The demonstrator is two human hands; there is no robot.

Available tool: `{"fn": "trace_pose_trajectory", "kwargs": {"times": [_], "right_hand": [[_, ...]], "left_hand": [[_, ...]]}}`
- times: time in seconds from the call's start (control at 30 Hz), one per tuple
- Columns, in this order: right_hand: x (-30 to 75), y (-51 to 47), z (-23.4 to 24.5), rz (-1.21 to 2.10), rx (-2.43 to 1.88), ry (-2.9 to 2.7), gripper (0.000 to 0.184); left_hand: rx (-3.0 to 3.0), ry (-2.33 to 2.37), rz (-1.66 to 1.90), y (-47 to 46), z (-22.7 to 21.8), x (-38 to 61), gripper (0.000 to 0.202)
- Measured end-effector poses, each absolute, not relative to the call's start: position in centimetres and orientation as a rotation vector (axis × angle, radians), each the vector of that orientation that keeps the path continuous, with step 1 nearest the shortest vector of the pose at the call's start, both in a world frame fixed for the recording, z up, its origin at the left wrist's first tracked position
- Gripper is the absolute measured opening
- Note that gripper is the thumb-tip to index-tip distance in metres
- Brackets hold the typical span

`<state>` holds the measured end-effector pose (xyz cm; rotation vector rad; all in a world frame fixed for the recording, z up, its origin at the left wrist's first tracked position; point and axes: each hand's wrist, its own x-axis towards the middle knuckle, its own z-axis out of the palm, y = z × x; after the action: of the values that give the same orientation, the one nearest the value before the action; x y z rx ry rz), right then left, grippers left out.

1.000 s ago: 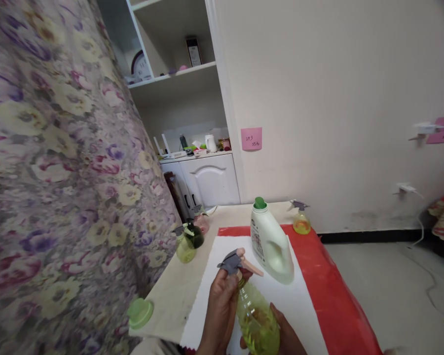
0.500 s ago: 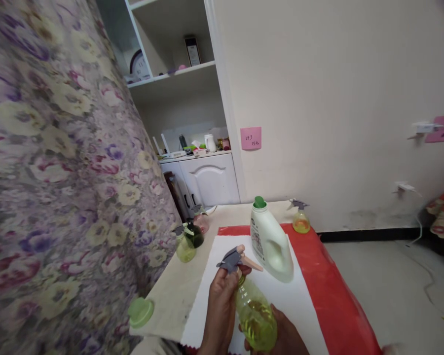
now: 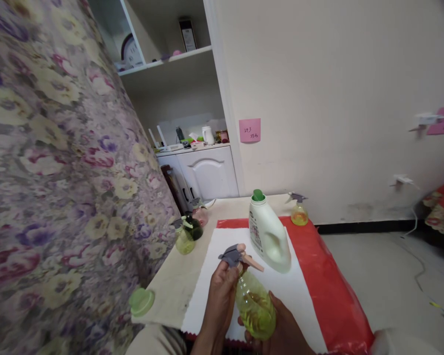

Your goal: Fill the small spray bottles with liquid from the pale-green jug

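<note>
A yellow-green see-through spray bottle (image 3: 257, 308) with liquid in its lower part is held tilted over the white sheet (image 3: 222, 246). My left hand (image 3: 222, 286) is closed around the neck, fingers at the collar under the grey and peach trigger head (image 3: 237, 255). My right hand (image 3: 281, 320) wraps the lower body from the right side. Just beyond stands a large pale green jug (image 3: 270, 236) with a handle, its neck uncapped and showing a green spout.
On the table's left stand several spray bottles: a yellow-green one (image 3: 185, 241), a dark one (image 3: 195, 228) and a pink one (image 3: 200, 214). A light green cap (image 3: 141, 301) lies at the near left. Another spray bottle (image 3: 299, 214) stands on the red cloth (image 3: 329, 291).
The view has tilted slightly downward. Both hands keep hold of the spray bottle, which has barely shifted. The left fingers have moved a little at the collar.
</note>
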<state>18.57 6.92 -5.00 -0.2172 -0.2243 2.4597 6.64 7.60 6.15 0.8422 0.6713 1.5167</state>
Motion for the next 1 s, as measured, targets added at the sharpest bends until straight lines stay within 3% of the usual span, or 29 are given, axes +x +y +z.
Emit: {"fn": "trace_pose_trajectory", "kwargs": {"times": [0.4, 0.8, 1.0], "right_hand": [[18.6, 7.0, -4.7, 2.541, -0.378, -0.256, 0.065], [18.7, 6.9, -4.5, 2.503, -0.583, -0.312, 0.077], [18.9, 7.3, -4.0, 2.560, -0.494, -0.215, 0.073]], "left_hand": [[0.827, 0.688, 1.518, 7.6, 5.8, 6.4, 0.051], [0.813, 0.687, 1.457, 7.6, 4.1, 6.6, 0.031], [0.838, 0.751, 1.584, 8.1, 2.9, 6.4, 0.051]]}}
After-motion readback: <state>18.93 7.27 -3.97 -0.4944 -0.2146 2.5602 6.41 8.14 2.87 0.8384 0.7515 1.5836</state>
